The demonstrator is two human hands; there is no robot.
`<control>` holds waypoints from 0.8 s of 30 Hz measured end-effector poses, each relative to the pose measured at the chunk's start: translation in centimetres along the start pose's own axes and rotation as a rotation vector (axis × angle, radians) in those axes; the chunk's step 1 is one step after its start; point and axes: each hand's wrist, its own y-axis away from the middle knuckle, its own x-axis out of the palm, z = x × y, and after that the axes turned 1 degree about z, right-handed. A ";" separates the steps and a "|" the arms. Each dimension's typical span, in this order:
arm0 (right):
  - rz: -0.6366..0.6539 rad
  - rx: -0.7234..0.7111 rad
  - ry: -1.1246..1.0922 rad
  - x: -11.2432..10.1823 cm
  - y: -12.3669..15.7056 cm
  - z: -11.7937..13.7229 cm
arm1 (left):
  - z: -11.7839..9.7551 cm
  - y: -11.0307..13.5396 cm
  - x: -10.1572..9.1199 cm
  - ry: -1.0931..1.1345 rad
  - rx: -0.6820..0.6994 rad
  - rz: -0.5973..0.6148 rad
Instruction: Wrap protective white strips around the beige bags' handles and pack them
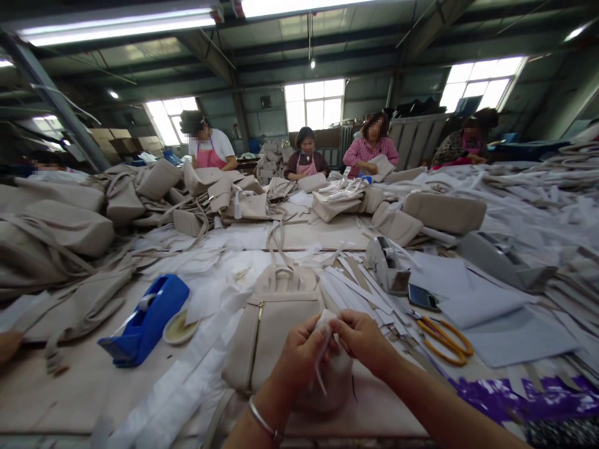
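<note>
A beige backpack with a gold zip lies flat on the table in front of me. My left hand, with a silver bangle on its wrist, pinches a piece of white paper over the bag's lower part. My right hand grips the same white paper from the right side. Both hands are closed and touch each other above the bag.
A blue tape dispenser and a small dish sit left. Orange scissors, a phone and a grey tape dispenser lie right. White paper strips and beige bags cover the table. Several people work at the far end.
</note>
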 end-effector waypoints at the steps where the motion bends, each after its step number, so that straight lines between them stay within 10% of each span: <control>1: 0.030 -0.051 -0.027 0.0 -0.1 0.0 | 0.1 0.0 -0.1 0.059 -0.010 0.008; 8: 0.138 -0.324 0.084 -1.0 -1.9 -0.2 | 0.7 0.0 -1.0 0.290 -0.082 0.015; 14: 0.310 -0.137 -0.084 -0.5 -1.6 0.0 | 0.0 0.0 -0.6 0.047 -0.022 -0.033; 24: -0.029 -0.234 -0.112 -2.1 0.0 0.1 | -1.9 2.1 -0.9 -0.209 -0.089 0.155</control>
